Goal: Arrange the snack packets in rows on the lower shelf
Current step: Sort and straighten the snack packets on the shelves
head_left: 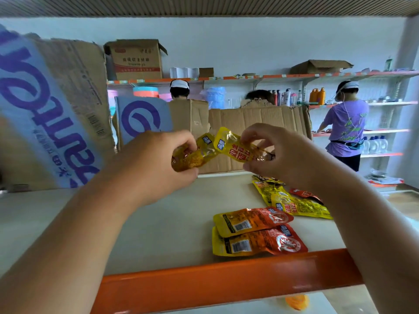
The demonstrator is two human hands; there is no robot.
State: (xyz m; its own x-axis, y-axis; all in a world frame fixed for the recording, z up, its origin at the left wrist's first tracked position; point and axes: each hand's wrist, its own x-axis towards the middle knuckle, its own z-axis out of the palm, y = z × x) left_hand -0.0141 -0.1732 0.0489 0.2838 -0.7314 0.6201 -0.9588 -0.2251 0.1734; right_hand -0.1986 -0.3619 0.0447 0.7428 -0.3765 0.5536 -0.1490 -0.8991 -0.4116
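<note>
Shelf: I see a pale flat shelf board [158, 223] with a glossy orange metal front rail [226, 279] along its near edge.
Left: a large brown cardboard carton with a pale blue band and purple lettering [45, 109] stands on the board.
Back: a smaller carton with a round purple logo [142, 118], then a plain brown cardboard box [260, 118] just beside it.
Laid packets: right of centre, two orange-and-yellow foil packets [254, 220] lie overlapping near the rail. Behind them lie yellow printed packets [299, 206], partly under my view of the right forearm.
Room: white wall shelves with orange edge strips [283, 76], and a person in a purple T-shirt [347, 128] at far right.
Left hand [158, 164]: fingers curled round a translucent yellow snack packet [195, 155], held above the board.
Right hand [278, 155]: thumb and fingertips pinch a yellow packet with red lettering [235, 148]. Its end overlaps the left packet's.
</note>
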